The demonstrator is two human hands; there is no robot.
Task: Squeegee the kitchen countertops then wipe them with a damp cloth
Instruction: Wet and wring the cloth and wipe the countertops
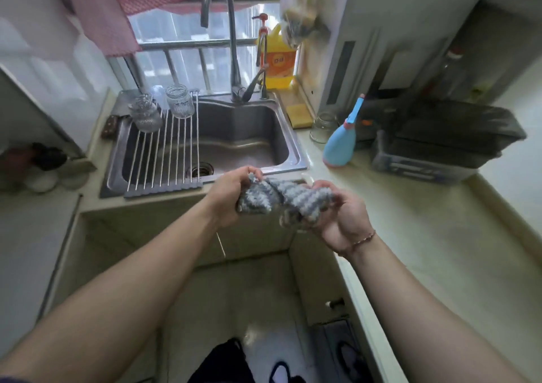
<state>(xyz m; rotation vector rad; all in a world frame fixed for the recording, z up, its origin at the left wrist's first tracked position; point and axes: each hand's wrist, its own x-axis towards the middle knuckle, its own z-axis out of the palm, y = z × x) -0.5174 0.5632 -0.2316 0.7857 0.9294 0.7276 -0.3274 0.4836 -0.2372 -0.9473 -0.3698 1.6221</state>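
A grey and white striped cloth [281, 199] is bunched up between both my hands, just in front of the sink's near rim. My left hand [231, 195] grips its left end with curled fingers. My right hand [340, 215], palm turned up, holds the right end with fingers curled round it. A thin thread of water [220, 244] hangs down below the cloth. The pale countertop [410, 221] runs along the right side and around the steel sink [290, 136]. No squeegee is in view.
A roll-up drying rack [164, 154] with two glass jars covers the sink's left half. The tap [231, 45] rises behind it. A yellow soap bottle [277, 60], sponge [299, 115], glass jar [322, 127], blue spray bottle [341, 142] and dark appliance [440, 139] stand on the right counter.
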